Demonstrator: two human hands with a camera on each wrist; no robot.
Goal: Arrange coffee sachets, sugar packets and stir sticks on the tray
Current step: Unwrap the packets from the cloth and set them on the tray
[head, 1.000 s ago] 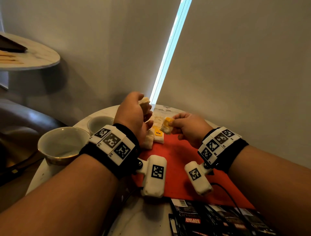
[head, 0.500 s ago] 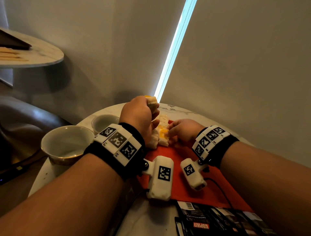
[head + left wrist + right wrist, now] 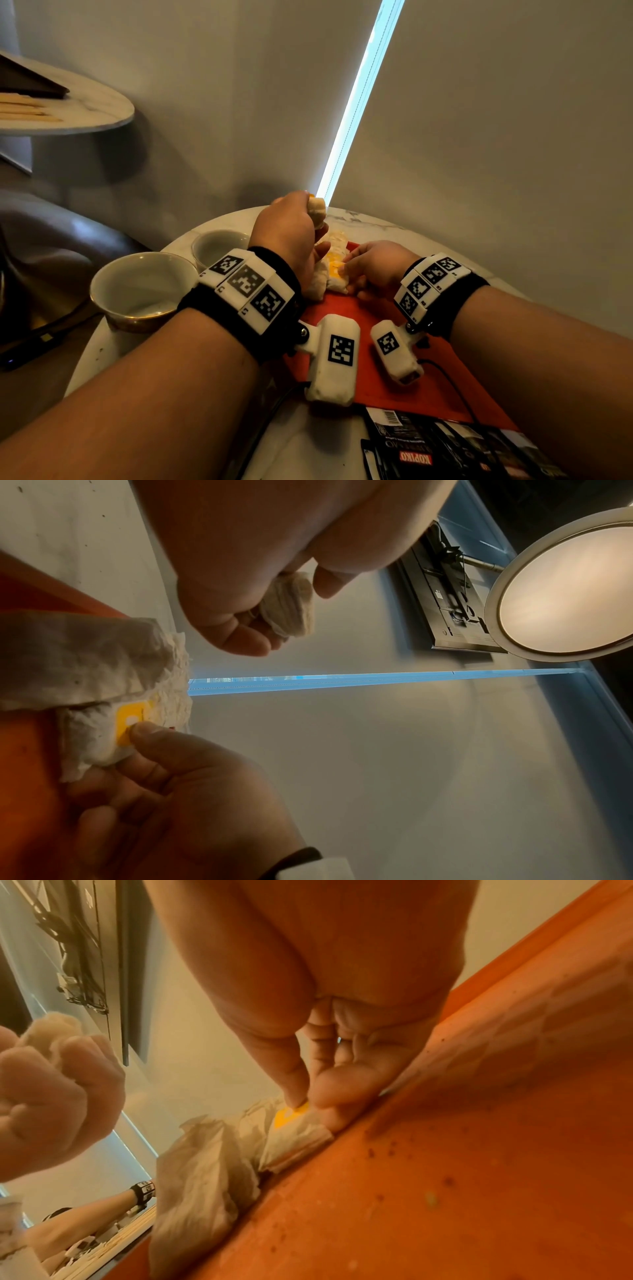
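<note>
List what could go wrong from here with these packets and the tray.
1. The left hand holds a bunch of packets in a closed fist above the table; some could slip out or get crushed.
2. The right hand pinches a yellow-labelled packet at the far edge of the red tray; a nudge could push the row of packets off onto the table.

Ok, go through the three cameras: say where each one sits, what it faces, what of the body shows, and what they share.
Head: worn on the head, looks forward and down at the red tray and round table; both forearms and hands show.
Left wrist: faces along the left hand, which grips a wad of packets; the right hand's fingers show below.
Right wrist: faces along the right hand, pinching a yellow-marked packet; the left fist shows.
Shared: all three show the white packets on the tray.
</note>
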